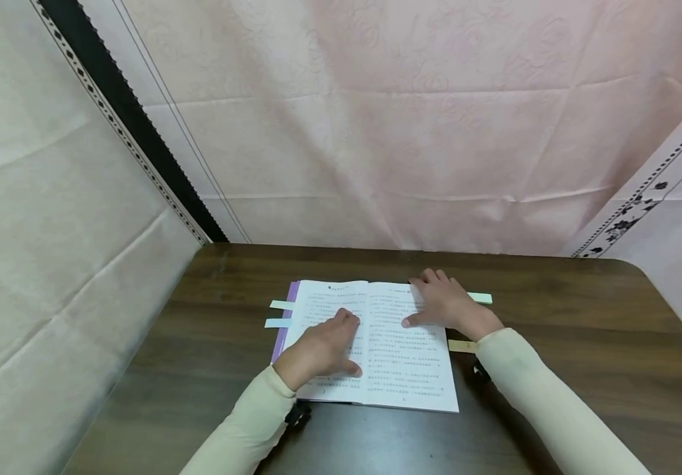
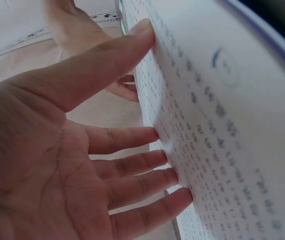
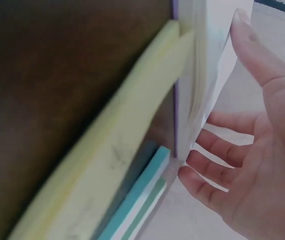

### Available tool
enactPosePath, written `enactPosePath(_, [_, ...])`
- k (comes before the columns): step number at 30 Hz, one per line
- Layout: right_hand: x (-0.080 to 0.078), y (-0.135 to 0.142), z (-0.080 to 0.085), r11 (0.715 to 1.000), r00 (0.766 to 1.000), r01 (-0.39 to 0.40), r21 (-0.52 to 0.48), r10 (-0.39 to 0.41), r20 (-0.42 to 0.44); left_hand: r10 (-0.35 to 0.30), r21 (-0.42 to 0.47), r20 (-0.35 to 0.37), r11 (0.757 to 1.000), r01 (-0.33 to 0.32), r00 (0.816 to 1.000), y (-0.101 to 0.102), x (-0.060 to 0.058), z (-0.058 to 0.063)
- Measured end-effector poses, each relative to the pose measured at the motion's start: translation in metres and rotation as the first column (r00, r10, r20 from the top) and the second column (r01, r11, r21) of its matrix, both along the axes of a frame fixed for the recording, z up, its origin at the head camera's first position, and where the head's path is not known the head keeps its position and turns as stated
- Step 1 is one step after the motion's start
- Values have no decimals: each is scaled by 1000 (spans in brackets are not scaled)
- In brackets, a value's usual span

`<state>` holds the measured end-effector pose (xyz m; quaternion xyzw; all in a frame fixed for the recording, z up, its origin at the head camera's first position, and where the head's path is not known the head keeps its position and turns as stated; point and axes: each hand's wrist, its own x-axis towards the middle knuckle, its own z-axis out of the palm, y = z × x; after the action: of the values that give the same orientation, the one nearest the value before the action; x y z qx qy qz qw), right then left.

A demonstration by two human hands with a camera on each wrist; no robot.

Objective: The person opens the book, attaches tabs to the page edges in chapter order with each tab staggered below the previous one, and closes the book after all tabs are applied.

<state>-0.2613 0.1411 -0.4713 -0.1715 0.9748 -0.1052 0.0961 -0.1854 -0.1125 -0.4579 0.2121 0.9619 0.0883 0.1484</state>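
An open book (image 1: 403, 376) with printed text on white pages lies flat on the wooden table (image 1: 228, 369). Its purple cover (image 1: 281, 338) shows along the left side. My left hand (image 1: 322, 349) rests on the left page, fingertips and thumb touching the paper, as the left wrist view also shows. Over the upper right part of the book is my right hand (image 1: 449, 307), thumb on the right page and fingers near the top right corner. In the right wrist view its fingers (image 3: 222, 145) reach along the page edge, fairly straight. The hands cover some of the text.
Pale tabs (image 1: 278, 323) stick out at the book's left side. A green tab (image 1: 480, 298) and a yellow tab (image 1: 462, 346) stick out at the right, beside my right wrist. Pale cloth (image 1: 406, 145) hangs behind the table's far edge.
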Motion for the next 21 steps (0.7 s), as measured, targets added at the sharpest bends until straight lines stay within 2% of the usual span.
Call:
enactPosePath(8, [6,-6,6,997,998,-26,70,30,-58,5,-16,2,1000,-5,1000,2,-1,1])
enactPosePath(14, [-1,-6,8,997,999,-30,66,32,-32,5,-15,8,1000,-5,1000,2,0,2])
enactPosePath(21, [1,-7,9,998,999,-38,59,40,-31,1,-13,8,1000,-1,1000,2,1,3])
